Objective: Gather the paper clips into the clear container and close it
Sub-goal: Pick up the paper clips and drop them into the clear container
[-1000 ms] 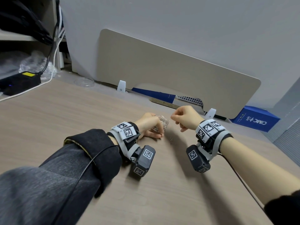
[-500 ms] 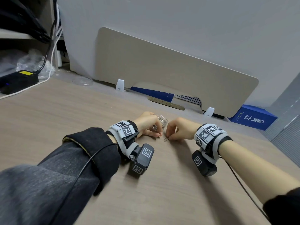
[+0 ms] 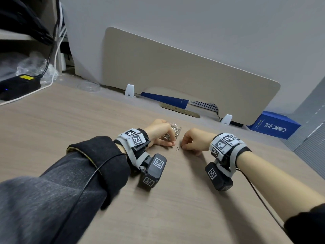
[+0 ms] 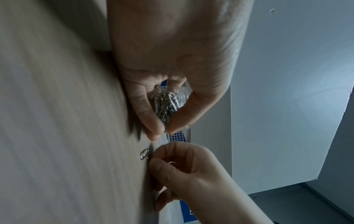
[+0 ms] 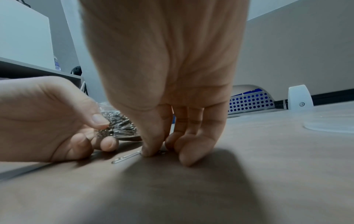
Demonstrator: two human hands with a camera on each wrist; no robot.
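Note:
My left hand (image 3: 173,140) grips a small clear container (image 3: 174,132) packed with silver paper clips, tilted low on the wooden table (image 3: 88,120). In the left wrist view thumb and fingers wrap round the container (image 4: 168,103). One loose paper clip (image 3: 178,148) lies flat on the table just right of that hand. My right hand (image 3: 182,147) is curled with its fingertips down on the table at that clip (image 5: 125,157); the thumb presses the clip's end. A second clip (image 4: 172,162) shows pinched between thumb and forefinger.
A clear round lid (image 3: 88,85) lies at the table's back left, also seen as the lid (image 5: 329,121) in the right wrist view. A beige divider panel (image 3: 175,76) stands behind, a blue box (image 3: 274,125) at the right, and a black power unit (image 3: 19,85) with cables at the far left.
My right hand has dropped from beside the container's mouth down to the table and closed its fingertips on the loose clips. The left hand has held the container still.

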